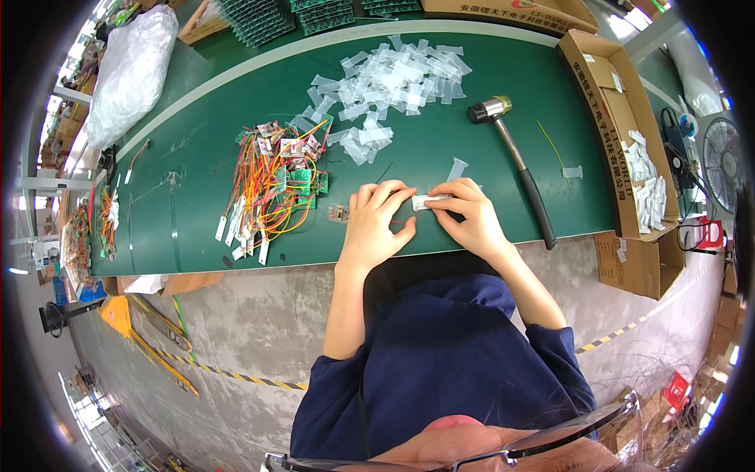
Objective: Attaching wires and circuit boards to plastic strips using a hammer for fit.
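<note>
At the table's near edge, my right hand (470,218) pinches a small white flat piece (419,202) between thumb and fingers. To its left my left hand (373,224) rests with thumb and fingers apart, fingertips close to the white piece. A short red wire (397,223) shows between that thumb and the fingers. Against the outer side of my left hand lies a small circuit board (338,213), partly covered by the hand. A clear plastic sleeve (457,168) lies just beyond my right hand.
Left of my hands lies a heap of wired circuit boards (275,181). Clear plastic sleeves (393,79) are piled at the back. A hammer (519,161) lies to the right, near a cardboard box (586,86) holding white pieces (649,189). Green boards (255,20) stand far back.
</note>
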Motion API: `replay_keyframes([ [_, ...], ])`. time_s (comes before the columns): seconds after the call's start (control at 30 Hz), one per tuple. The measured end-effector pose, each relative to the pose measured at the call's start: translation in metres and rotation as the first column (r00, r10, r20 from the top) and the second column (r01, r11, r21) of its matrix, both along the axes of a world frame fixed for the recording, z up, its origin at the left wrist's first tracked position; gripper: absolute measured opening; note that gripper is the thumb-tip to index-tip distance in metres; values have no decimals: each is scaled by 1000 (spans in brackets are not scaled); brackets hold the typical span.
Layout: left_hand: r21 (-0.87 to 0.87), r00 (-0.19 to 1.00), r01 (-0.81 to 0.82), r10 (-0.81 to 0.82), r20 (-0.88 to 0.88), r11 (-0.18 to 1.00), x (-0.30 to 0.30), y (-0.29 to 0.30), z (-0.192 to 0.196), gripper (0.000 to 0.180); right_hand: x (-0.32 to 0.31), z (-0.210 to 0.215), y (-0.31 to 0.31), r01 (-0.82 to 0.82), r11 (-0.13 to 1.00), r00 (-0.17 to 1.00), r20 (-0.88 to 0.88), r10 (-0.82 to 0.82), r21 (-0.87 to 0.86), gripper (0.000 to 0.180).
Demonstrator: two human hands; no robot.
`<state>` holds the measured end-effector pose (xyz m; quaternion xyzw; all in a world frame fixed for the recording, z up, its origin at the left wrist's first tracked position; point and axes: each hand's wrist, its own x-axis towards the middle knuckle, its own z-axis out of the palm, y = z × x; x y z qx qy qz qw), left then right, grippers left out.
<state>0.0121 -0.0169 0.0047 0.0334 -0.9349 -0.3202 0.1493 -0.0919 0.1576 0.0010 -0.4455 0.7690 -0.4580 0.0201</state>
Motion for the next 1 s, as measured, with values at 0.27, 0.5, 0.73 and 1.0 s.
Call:
replay_keyframes([
  [0.27, 7, 1000, -7, 7, 7, 1000, 0, 1, 2, 40, 2, 1, 1, -18, 1000, 996, -88, 19, 8, 21],
  [0.5, 8, 1000, -13, 12, 10, 1000, 1, 0, 1, 41, -1, 1, 0, -41, 999, 993, -112, 43, 19, 21],
  [0.73, 5, 1000, -11, 11, 7, 1000, 0, 0, 1, 41, -3, -2, 1, -40, 999, 996, -76, 39, -9, 22],
  [1.0, 12, 1000, -3, 3, 1, 1000, 0, 1, -1, 42, -2, 8, 2, 36, 999, 993, -109, -39, -33, 28],
])
